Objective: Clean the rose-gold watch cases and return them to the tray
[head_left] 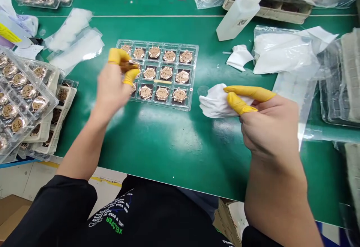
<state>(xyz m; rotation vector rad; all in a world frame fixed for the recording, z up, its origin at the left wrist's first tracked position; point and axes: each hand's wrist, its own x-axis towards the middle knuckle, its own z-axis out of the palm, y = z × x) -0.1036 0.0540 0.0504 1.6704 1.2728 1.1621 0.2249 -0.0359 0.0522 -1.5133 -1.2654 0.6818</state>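
Note:
My left hand, slightly blurred, pinches a round rose-gold watch case between yellow finger cots, just above a clear plastic tray. That tray holds several matching watch cases in dark compartments, and my hand hides its left end. My right hand, also wearing yellow finger cots, grips a crumpled white cloth to the right of the tray, above the green mat.
Stacked clear trays of watch cases fill the left side. A white plastic bottle, white wipes and plastic bags lie right of the tray. The mat's near edge runs below my hands.

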